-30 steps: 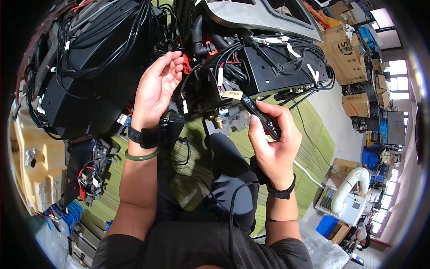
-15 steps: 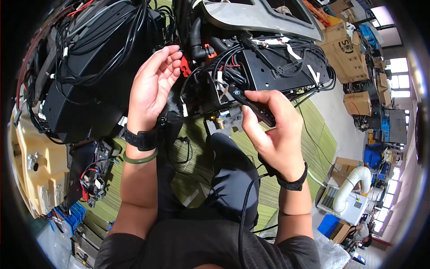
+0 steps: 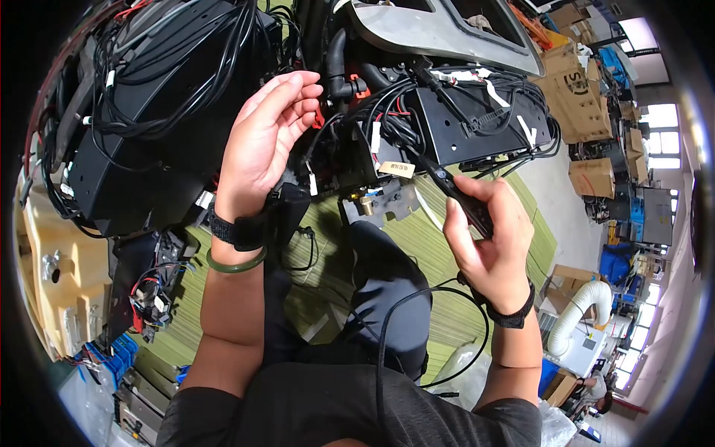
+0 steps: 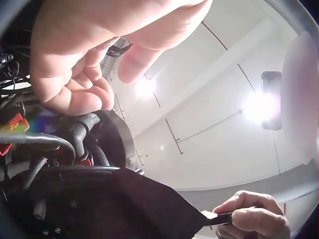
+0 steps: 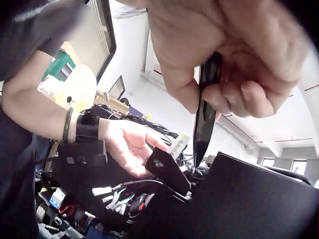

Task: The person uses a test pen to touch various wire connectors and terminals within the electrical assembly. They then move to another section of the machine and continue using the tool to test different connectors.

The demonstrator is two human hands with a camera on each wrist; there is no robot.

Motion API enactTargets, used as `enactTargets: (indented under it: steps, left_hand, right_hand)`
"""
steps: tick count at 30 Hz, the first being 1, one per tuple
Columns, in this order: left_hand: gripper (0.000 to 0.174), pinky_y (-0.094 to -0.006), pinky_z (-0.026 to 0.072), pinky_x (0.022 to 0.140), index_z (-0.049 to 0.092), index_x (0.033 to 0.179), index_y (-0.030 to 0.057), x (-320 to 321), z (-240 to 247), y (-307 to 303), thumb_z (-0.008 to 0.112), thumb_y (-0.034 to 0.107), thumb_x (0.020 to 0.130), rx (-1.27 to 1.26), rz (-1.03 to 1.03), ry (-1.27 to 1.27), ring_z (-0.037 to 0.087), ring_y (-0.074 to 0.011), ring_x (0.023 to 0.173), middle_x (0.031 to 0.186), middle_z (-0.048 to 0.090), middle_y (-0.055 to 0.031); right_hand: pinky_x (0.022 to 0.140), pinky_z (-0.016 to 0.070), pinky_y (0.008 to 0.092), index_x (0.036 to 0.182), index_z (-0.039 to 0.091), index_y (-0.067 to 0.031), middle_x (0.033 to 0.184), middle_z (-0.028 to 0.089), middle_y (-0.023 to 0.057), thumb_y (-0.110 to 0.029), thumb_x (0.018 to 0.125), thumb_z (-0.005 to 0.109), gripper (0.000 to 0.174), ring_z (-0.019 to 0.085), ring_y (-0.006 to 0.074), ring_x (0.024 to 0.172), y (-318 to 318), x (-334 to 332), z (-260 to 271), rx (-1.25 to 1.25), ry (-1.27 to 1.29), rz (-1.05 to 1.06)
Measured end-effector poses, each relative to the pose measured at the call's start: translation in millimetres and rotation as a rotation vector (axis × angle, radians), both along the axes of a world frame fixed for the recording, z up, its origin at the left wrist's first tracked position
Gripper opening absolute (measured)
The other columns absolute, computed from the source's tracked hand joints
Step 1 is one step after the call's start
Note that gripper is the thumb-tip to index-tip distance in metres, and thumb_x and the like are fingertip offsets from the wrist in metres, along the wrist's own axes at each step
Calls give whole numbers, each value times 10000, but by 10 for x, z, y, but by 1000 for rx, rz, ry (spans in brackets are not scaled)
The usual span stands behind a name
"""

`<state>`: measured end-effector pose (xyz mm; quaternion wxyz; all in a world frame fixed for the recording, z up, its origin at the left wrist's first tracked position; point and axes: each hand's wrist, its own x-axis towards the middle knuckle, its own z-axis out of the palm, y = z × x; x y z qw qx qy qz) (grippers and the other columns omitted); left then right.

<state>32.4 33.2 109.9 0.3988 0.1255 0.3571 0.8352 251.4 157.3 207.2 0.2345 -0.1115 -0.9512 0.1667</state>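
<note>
My right hand grips a slim black pen-shaped tool between thumb and fingers. Its narrow end points up and left at the front edge of a black metal box; in the right wrist view the tool's pointed end overlaps wires by a small black plate. A beige paper label hangs from the wiring just left of the tool. Palm turned up, my left hand has loosely bent fingers with nothing visible in them. Beside those fingertips sits a red connector among black hoses.
Bundled black cables lie over a large black housing at left. A silver bracket projects below the box, above my knee. Behind stands a grey seat-like frame. Cardboard boxes and a white duct hose are at right.
The right hand with the tool first moved left toward the wiring, then drew back to the right. The label swung edge-on and faces up again. My left hand shifted only slightly.
</note>
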Motion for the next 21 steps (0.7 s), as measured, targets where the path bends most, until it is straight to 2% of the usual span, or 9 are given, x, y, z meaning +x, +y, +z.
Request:
enactTargets:
  steps: [14, 21]
  left_hand:
    - [254, -221, 468, 779, 569, 1093, -11, -34, -1, -21, 515, 179, 934, -21, 18, 15, 567, -86, 849, 967, 610, -52]
    - [256, -218, 469, 775, 569, 1097, -11, -56, -8, -21, 518, 178, 932, -28, 15, 24, 568, -85, 851, 963, 611, -51]
  right_hand:
    - [549, 448, 321, 917, 579, 34, 788, 605, 117, 6, 684, 684, 257, 540, 248, 611, -62, -4, -154, -23, 22, -21]
    - [595, 464, 331, 892, 569, 27, 787, 598, 130, -9, 699, 666, 219, 561, 269, 648, -34, -57, -70, -139, -27, -43]
